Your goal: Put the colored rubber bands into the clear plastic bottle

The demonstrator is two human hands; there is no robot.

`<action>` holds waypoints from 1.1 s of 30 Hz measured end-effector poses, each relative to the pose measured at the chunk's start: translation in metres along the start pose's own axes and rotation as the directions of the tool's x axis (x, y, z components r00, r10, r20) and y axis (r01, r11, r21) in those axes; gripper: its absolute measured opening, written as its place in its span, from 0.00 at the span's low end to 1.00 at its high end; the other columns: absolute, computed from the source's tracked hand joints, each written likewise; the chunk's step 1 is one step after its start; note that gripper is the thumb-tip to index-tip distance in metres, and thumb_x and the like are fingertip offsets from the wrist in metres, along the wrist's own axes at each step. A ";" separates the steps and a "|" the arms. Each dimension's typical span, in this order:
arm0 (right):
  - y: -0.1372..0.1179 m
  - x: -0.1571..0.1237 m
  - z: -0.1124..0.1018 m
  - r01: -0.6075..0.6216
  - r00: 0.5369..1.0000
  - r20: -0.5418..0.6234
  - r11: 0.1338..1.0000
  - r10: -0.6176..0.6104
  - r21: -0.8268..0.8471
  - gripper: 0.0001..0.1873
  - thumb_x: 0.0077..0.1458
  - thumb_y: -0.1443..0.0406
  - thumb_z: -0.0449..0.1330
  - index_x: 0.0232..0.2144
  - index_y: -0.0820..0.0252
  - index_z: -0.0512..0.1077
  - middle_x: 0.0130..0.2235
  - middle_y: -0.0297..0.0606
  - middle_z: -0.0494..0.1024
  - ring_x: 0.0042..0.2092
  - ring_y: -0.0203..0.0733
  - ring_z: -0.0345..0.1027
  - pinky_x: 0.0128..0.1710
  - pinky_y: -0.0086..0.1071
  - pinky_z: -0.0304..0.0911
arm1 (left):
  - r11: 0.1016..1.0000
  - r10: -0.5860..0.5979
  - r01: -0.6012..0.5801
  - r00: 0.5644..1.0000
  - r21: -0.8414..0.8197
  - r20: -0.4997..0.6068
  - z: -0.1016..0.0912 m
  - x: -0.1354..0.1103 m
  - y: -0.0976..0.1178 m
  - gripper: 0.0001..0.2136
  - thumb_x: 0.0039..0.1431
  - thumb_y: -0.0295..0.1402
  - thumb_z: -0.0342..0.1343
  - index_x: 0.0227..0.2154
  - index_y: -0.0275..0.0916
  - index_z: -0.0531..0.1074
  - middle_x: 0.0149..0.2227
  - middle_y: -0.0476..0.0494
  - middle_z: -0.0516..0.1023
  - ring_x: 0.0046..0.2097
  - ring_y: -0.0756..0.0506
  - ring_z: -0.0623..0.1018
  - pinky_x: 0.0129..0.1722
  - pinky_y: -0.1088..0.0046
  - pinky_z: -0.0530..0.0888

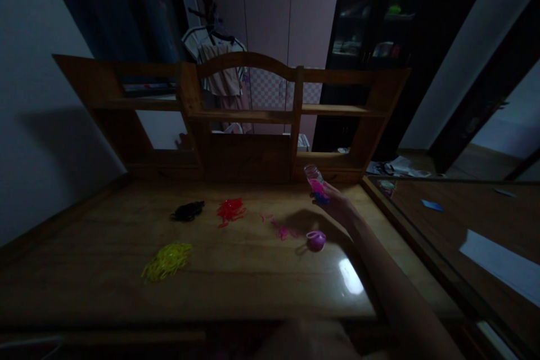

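Note:
My right hand [334, 200] reaches over the right side of the desk, its fingers closed around a small clear jar [313, 175]. The jar is tilted, and pink and blue bands [319, 191] show inside it. Below the hand a purple round lid with a loop [316, 241] lies on the desktop. Just left of the lid, loose pink bands [283, 231] are scattered. Further left lie a red pile of bands [230, 210], a black pile [188, 211] and a yellow pile [167, 262]. I cannot make out my left hand; a blurred shape fills the bottom centre.
A wooden shelf unit [248, 116] stands along the back of the desk [236, 287]. To the right, a brown surface [447, 214] carries a sheet of white paper [502, 263] and a blue card [432, 205]. A wall borders the left side. The room is dim.

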State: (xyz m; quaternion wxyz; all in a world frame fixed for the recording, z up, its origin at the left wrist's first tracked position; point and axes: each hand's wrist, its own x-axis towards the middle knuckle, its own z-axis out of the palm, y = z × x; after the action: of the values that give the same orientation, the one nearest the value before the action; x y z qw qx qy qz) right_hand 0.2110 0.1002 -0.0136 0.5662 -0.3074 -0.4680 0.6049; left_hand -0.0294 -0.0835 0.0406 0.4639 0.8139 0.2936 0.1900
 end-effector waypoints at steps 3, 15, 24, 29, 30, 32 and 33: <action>0.003 0.002 -0.002 0.003 1.000 -0.012 1.000 -0.003 -0.012 0.13 0.52 0.59 0.63 0.42 0.51 0.72 0.40 0.34 0.75 0.38 0.41 0.69 0.41 0.36 0.63 | 0.983 -0.033 0.073 0.973 0.168 -0.228 -0.075 0.026 -0.044 0.17 0.65 0.44 0.41 0.43 0.49 0.75 0.46 0.41 0.75 0.50 0.42 0.74 0.53 0.59 0.68; 0.002 0.002 -0.002 -0.005 1.000 -0.024 1.000 0.005 -0.006 0.14 0.51 0.60 0.64 0.42 0.52 0.73 0.40 0.35 0.75 0.39 0.43 0.68 0.41 0.37 0.64 | 0.901 -0.148 0.265 0.932 0.344 -0.331 -0.130 0.084 -0.158 0.09 0.55 0.26 0.49 0.35 0.37 0.74 0.40 0.38 0.75 0.44 0.41 0.73 0.46 0.65 0.68; 0.002 0.002 0.001 -0.015 1.000 -0.017 1.000 0.015 0.013 0.14 0.52 0.60 0.64 0.42 0.52 0.73 0.39 0.34 0.76 0.38 0.40 0.69 0.40 0.35 0.64 | 0.961 -0.258 0.273 0.947 0.053 -0.191 -0.111 0.103 -0.155 0.12 0.59 0.28 0.44 0.38 0.35 0.73 0.35 0.40 0.78 0.33 0.48 0.76 0.31 0.74 0.71; 0.002 0.002 0.002 -0.022 0.999 -0.028 1.000 0.022 0.017 0.13 0.51 0.60 0.65 0.41 0.52 0.73 0.39 0.34 0.76 0.38 0.40 0.69 0.40 0.34 0.64 | 0.967 -0.247 0.253 0.959 0.029 -0.135 -0.105 0.098 -0.135 0.10 0.60 0.37 0.50 0.35 0.37 0.72 0.30 0.45 0.76 0.31 0.48 0.75 0.29 0.75 0.68; 0.002 0.001 0.002 -0.022 0.999 -0.030 1.000 0.023 0.017 0.13 0.51 0.60 0.65 0.41 0.52 0.73 0.40 0.35 0.76 0.38 0.41 0.69 0.39 0.34 0.64 | 0.968 -0.243 0.248 0.963 0.029 -0.113 -0.104 0.098 -0.132 0.10 0.59 0.39 0.53 0.34 0.37 0.72 0.29 0.45 0.76 0.31 0.48 0.75 0.29 0.74 0.68; 0.002 0.001 0.003 -0.024 0.999 -0.031 1.000 0.024 0.014 0.14 0.51 0.61 0.65 0.41 0.52 0.73 0.40 0.35 0.76 0.38 0.41 0.69 0.40 0.34 0.64 | 0.971 -0.230 0.234 0.970 0.054 -0.078 -0.102 0.099 -0.128 0.12 0.54 0.42 0.59 0.32 0.37 0.72 0.29 0.45 0.75 0.32 0.47 0.75 0.30 0.73 0.68; 0.002 0.001 0.003 -0.024 0.999 -0.031 1.000 0.024 0.013 0.13 0.51 0.61 0.65 0.41 0.52 0.73 0.40 0.35 0.76 0.38 0.40 0.69 0.40 0.34 0.64 | 0.970 -0.216 0.223 0.973 0.097 -0.075 -0.100 0.100 -0.127 0.13 0.51 0.42 0.61 0.32 0.37 0.72 0.30 0.45 0.75 0.33 0.46 0.75 0.30 0.73 0.68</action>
State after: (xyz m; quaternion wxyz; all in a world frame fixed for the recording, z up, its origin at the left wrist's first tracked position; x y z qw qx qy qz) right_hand 0.2072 0.1004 -0.0142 0.5680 -0.3189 -0.4516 0.6097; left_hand -0.0508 0.0971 -0.0161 0.4290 0.7931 0.4061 0.1480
